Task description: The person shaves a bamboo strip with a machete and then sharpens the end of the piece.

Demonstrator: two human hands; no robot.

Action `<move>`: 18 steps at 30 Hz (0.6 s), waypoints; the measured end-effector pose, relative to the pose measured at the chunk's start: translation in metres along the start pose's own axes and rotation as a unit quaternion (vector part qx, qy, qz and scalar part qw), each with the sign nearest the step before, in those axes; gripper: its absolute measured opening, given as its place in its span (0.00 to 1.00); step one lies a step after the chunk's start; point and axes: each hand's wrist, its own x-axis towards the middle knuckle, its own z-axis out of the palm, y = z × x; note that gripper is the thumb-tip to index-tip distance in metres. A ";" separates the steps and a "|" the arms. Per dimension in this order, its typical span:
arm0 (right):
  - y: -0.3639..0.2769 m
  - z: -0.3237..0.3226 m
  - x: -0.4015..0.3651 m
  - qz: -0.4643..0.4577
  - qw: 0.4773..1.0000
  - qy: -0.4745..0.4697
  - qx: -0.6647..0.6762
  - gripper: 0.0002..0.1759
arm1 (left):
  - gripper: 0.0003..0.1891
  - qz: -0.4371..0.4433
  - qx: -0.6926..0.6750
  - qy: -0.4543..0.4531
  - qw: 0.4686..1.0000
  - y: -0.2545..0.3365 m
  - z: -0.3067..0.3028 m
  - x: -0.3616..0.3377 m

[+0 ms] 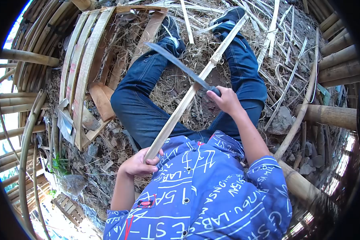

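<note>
In the head view, the left hand (141,163), lower left, curls round the near end of the bamboo strip (176,115); the right hand (227,101), centre, grips the knife (176,61), its blade across the strip. The strip seems already split; its knobby node (215,59) remains.

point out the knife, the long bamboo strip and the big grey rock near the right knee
knife (179,64), head view, middle of the blade
bamboo strip (172,121), head view, the stretch below the knife
grey rock (281,121), head view, middle of its exposed face
</note>
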 end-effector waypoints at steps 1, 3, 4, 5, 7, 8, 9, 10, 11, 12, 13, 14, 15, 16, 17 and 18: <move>0.001 0.000 0.003 0.000 1.000 0.000 0.000 0.29 | 0.30 0.003 0.003 0.001 1.000 0.002 0.002 0.001; 0.003 0.001 0.006 -0.012 0.999 0.033 -0.023 0.29 | 0.30 0.004 0.006 0.001 1.000 0.002 0.000 0.001; 0.003 0.002 0.005 -0.012 0.999 0.033 -0.023 0.29 | 0.30 0.002 0.002 -0.002 1.000 0.002 -0.004 0.000; 0.001 0.005 0.002 -0.018 0.999 0.044 -0.017 0.29 | 0.30 0.000 -0.002 -0.004 1.000 0.002 -0.007 0.000; -0.010 0.011 -0.011 -0.032 0.997 0.056 0.035 0.29 | 0.30 -0.001 -0.013 -0.017 1.000 0.001 -0.005 0.000; -0.017 0.016 -0.020 -0.039 0.995 0.053 0.078 0.27 | 0.30 -0.002 -0.023 -0.031 0.999 0.000 -0.004 0.001; -0.027 0.017 -0.031 -0.032 0.994 0.020 0.107 0.26 | 0.30 -0.003 -0.025 -0.028 0.999 0.000 -0.001 0.002; -0.038 0.019 -0.042 -0.031 0.992 -0.005 0.118 0.24 | 0.31 -0.006 -0.022 -0.030 0.999 0.000 0.002 0.004; -0.043 0.026 -0.052 -0.042 0.991 -0.028 0.125 0.24 | 0.31 -0.009 -0.018 -0.032 0.999 0.001 0.005 0.005; -0.056 0.027 -0.064 -0.087 0.989 -0.019 0.119 0.24 | 0.31 -0.010 -0.019 -0.030 0.999 0.001 0.006 0.006; -0.069 0.026 -0.073 -0.106 0.985 -0.042 0.127 0.24 | 0.31 0.002 0.005 -0.048 0.999 0.001 0.008 0.006; -0.080 0.025 -0.082 -0.124 0.981 -0.065 0.135 0.24 | 0.31 0.014 0.030 -0.067 0.997 0.000 0.009 0.007; -0.089 0.024 -0.090 -0.141 0.977 -0.086 0.131 0.24 | 0.31 -0.006 0.028 -0.061 0.998 0.002 0.015 0.005; -0.097 0.022 -0.096 -0.159 0.973 -0.106 0.127 0.23 | 0.31 -0.006 0.028 -0.061 0.998 0.002 0.015 0.004; -0.104 0.020 -0.100 -0.174 0.967 -0.123 0.138 0.24 | 0.31 0.006 0.061 -0.075 0.995 0.004 0.013 0.004; -0.109 0.018 -0.102 -0.205 0.962 -0.119 0.136 0.25 | 0.31 0.018 0.095 -0.090 0.991 0.005 0.013 0.003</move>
